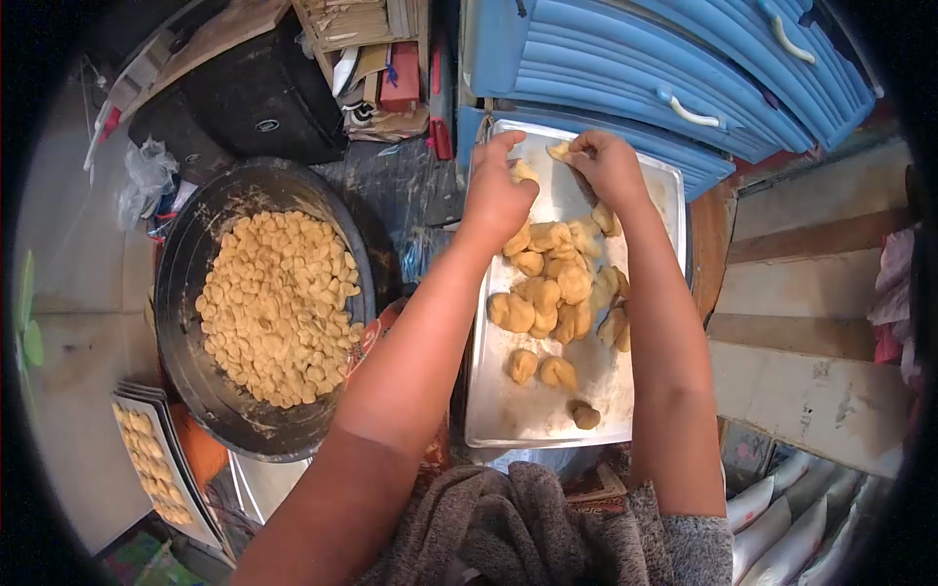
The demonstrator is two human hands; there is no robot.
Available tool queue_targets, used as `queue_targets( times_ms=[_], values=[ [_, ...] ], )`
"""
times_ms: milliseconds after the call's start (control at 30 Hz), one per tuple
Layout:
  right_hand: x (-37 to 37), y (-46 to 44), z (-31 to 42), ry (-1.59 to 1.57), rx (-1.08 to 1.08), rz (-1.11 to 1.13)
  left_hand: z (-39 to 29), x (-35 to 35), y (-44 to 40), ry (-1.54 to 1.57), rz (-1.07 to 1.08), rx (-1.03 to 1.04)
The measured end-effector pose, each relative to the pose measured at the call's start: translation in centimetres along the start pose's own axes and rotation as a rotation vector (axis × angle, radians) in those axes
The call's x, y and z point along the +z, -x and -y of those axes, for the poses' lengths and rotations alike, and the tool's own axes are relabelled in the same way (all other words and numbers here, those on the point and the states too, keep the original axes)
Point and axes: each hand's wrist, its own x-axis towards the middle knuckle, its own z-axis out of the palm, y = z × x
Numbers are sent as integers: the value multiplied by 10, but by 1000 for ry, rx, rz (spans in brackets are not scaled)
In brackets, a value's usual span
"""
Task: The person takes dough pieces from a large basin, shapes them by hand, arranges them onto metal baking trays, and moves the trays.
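Observation:
A silver metal tray (608,386) lies in front of me with several lumps of yellow-brown dough (573,283) heaped near its middle. One smaller, darker lump (586,417) sits apart near the tray's close edge. Over the tray's far left part, my left hand (496,195) is closed around a piece of dough (525,172). My right hand (611,168) pinches another small bit of dough (559,151) between thumb and fingers near the far edge. My right forearm covers some of the lumps on the right side.
To the left stands a large black tub (181,342) with many small dough pieces (283,308). Stacked trays (200,513) at lower left carry rows of shaped dough. Blue drawers (625,78) border the tray's far side. A black speaker-like box (244,107) is behind the tub.

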Motion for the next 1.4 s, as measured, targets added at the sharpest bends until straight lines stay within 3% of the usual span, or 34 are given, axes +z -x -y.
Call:
queue_targets(
  times_ms=[33,100,133,200,233,267,300,333,400,467,500,633,700,800,900,1067,1200,1267,1333,1400],
  values=[
    [-2,4,4,3,1,-1,-1,1,-1,3,1,1],
    [-4,16,16,-223,-322,-29,0,4,-1,351,-17,-59],
    [-4,21,28,-219,-321,-25,2,6,-2,355,-18,-61],
    [-3,28,47,-365,-373,336,4,10,-4,313,-159,-30],
    [3,21,40,-348,-357,317,-10,7,0,314,-155,-30],
    [8,13,34,-347,-353,316,-25,4,5,519,-159,-131],
    [10,5,34,-410,-268,181,-35,1,7,724,-165,-233],
    [11,-1,33,-470,-184,47,-26,2,4,727,-165,-234],
    [15,-6,31,-480,-154,-64,-5,1,-4,147,-162,-122],
    [23,-9,27,184,-277,-137,2,2,-4,31,-143,-103],
    [28,-6,24,315,-445,-166,4,1,-4,-84,-122,-81],
    [10,2,10,316,-518,-242,7,0,0,-201,-117,88],
    [-6,5,-2,-26,-321,-67,3,-2,2,-173,-24,151],
    [-11,12,-13,-133,-137,21,1,2,5,-286,8,204],
    [3,11,-18,-77,-149,14,-1,7,9,-348,54,261],
    [3,11,-20,-196,-56,-103,-4,10,15,-584,166,189],
    [-34,44,-25,-105,-14,-43,-7,8,13,-730,226,113],
    [-35,64,-38,-26,-95,326,-4,7,14,-756,218,125],
    [-34,66,-44,-57,-88,321,-4,10,17,-783,220,149],
    [-31,50,-63,-132,94,62,-4,13,20,-769,136,174]
  ],
)
